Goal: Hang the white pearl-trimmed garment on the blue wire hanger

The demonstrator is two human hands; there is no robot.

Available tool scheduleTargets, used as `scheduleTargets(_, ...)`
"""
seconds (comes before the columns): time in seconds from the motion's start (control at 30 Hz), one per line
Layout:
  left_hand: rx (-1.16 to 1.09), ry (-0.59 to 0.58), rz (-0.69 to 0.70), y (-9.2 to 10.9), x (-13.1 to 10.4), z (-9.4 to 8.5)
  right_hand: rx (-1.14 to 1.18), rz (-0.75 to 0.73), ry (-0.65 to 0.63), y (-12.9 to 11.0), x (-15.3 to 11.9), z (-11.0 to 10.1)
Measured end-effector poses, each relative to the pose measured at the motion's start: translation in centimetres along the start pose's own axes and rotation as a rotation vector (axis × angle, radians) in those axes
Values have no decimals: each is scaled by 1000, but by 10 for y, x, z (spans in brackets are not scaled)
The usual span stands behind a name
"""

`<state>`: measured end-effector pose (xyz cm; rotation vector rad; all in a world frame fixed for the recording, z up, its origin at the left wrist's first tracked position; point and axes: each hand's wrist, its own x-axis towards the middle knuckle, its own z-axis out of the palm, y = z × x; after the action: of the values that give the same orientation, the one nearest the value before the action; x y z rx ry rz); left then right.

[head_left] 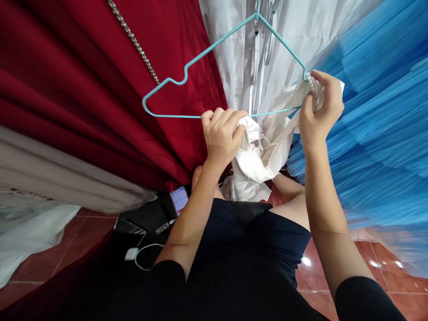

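A light-blue hanger [219, 48] hangs in front of me at the top of the head view. On its right end sits one pearl-edged strap of a white dress [254, 165]. My right hand [323, 104] pinches that strap at the hanger's right corner, thumb and fingers closed. Lower and to the left, my left hand [222, 131] is closed around the other pearl-trimmed part of the dress, at the hanger's bottom bar. The left end of the hanger is bare. The dress droops between my hands down toward my lap, its lower part bunched.
Red fabric [150, 133] with a beaded chain [135, 42] hangs on the left. Blue tulle [384, 133] fills the right side, with white cloth [307, 26] behind the hanger. A phone [179, 199] and a white charger [131, 254] with cable lie on a black surface.
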<state>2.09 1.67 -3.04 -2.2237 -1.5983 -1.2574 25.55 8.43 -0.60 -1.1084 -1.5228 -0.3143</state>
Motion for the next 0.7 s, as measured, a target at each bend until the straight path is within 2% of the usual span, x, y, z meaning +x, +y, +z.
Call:
scheduleTargets(0.07,-2,16,12,-4,1,1,11,61,-21,4,11,-1)
scheduleTargets(0.23,-4,-5,54,-14,3,-3,64,120,52,13,31,-5)
scheduleTargets(0.37,-3,-29,64,-19,6,-11,74,169,180,44,35,-4)
scheduleTargets(0.43,-8,-35,69,-20,5,-14,84,169,244,62,27,-6)
scheduleTargets(0.53,-29,-47,80,-20,5,-14,123,80,288,79,2,-15)
scheduleTargets(0.6,-43,-50,78,-21,6,-11,113,11,279,80,-18,-26)
scheduleTargets(0.7,-57,-41,51,-22,10,-6,27,-138,256,70,-39,-45)
